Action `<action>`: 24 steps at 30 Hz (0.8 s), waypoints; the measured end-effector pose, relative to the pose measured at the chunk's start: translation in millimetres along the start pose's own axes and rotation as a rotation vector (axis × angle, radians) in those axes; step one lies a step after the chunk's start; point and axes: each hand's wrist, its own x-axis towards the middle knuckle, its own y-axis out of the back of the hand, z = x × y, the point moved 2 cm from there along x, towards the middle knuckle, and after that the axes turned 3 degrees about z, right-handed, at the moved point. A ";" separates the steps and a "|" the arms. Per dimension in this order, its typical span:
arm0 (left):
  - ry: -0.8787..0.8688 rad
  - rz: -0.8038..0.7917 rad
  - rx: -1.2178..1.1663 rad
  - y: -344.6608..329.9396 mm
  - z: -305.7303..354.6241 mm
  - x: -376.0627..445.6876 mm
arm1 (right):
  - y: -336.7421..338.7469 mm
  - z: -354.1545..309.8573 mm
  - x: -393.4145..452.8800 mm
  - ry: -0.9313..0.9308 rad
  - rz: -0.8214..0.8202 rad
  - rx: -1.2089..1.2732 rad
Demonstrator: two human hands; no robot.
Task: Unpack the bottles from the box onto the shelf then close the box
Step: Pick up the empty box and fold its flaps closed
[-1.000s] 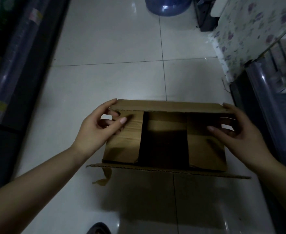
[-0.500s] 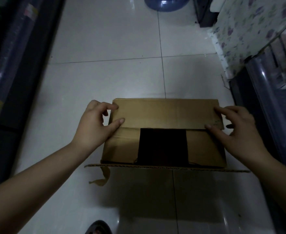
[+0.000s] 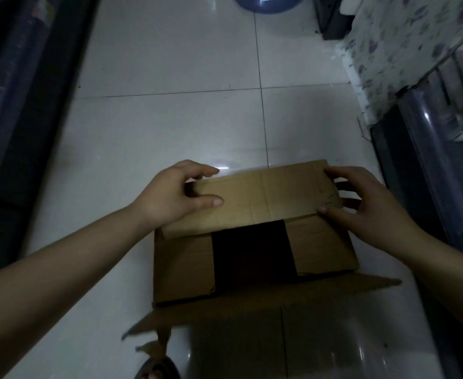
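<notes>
**Box half closed, far flap in hand**

Brown cardboard box sits on the tiled floor between my arms. My left hand and right hand pinch the far flap by its ends, folded down. Centre gap dark; near flap open. No legible print.

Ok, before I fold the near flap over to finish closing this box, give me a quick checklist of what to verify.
1. Far flap folded down over the box: ok, it lies nearly flat.
2. Side flaps folded in, left one and right one: ok.
3. Near flap free to lift: ok, it hangs outward and nothing rests on it.
4. Box emptied of bottles: cannot tell, the gap between the side flaps is too dark.
5. Hands clear of the near flap's path: not ok, the left hand and right hand each grip an end of the far flap.
</notes>
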 end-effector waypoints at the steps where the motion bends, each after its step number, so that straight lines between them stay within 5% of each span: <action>1: -0.002 -0.019 0.011 -2.9 4.6 1.4 | -1.4 -0.7 1.6 0.016 -0.011 -0.011; 6: -0.100 -0.164 0.176 -21.5 37.2 11.4 | -16.3 -10.5 5.0 0.097 -0.171 -0.013; 13: 0.014 -0.268 -0.265 -54.8 43.4 19.0 | -35.4 -18.9 5.2 0.111 -0.299 0.084; 21: 0.028 -0.197 -0.339 -52.0 40.1 15.0 | -26.1 -5.3 1.3 -0.077 -0.239 0.284; 24: 0.073 -0.093 -0.408 -44.0 34.1 13.8 | -13.6 3.7 1.9 -0.124 -0.067 0.355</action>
